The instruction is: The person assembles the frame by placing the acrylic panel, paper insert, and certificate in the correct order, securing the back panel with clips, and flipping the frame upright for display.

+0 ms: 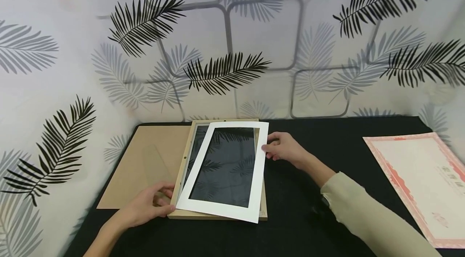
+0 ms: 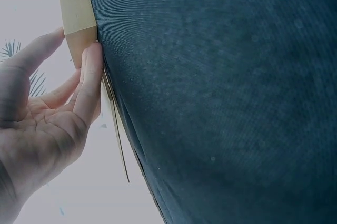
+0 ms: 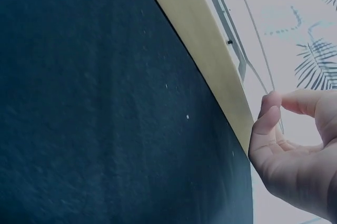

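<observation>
A pale wooden picture frame (image 1: 263,208) lies on a black cloth, its dark panel reflecting the leaf pattern. Over it, slightly askew, is a white mat board (image 1: 258,168) with a rectangular window. My right hand (image 1: 285,150) pinches the mat's right edge between thumb and fingers; in the right wrist view this edge is raised over the frame's side (image 3: 210,61). At the frame's lower left corner (image 2: 81,34), my left hand (image 1: 147,204) grips the wood, thumb on the upper edge and fingertips low by the cloth. The mat's lower left corner comes close to the left thumb.
To the left, a brown backing board (image 1: 123,168) lies partly beside the frame, with a thin translucent piece (image 1: 156,164) on it. At the far right lies a certificate sheet (image 1: 417,184) with a pink border. A leaf-patterned curtain (image 1: 254,87) hangs behind the black cloth (image 1: 308,216).
</observation>
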Motion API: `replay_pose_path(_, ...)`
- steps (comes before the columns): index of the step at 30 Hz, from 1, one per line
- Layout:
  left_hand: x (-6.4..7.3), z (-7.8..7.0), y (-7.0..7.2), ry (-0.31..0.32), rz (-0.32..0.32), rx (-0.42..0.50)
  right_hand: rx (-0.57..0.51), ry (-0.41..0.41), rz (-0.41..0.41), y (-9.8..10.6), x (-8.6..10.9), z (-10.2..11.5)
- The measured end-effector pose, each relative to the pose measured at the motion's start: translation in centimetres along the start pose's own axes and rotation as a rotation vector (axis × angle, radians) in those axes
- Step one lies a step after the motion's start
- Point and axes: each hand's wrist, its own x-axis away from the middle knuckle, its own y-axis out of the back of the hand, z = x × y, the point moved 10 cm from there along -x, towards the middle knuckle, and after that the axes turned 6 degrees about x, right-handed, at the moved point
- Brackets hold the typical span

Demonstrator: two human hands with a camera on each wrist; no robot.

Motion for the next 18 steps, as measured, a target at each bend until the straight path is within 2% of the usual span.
replay_pose_path(8,0.0,0.1,0.1,0.016,-0.003,0.004,0.028,0.019,0.003,-0.9,0.6,0.6)
replay_pose_path(18,0.0,0.3,0.2,0.018,-0.006,0.0,0.055,0.07,-0.02,-1.0,0.7,1.1)
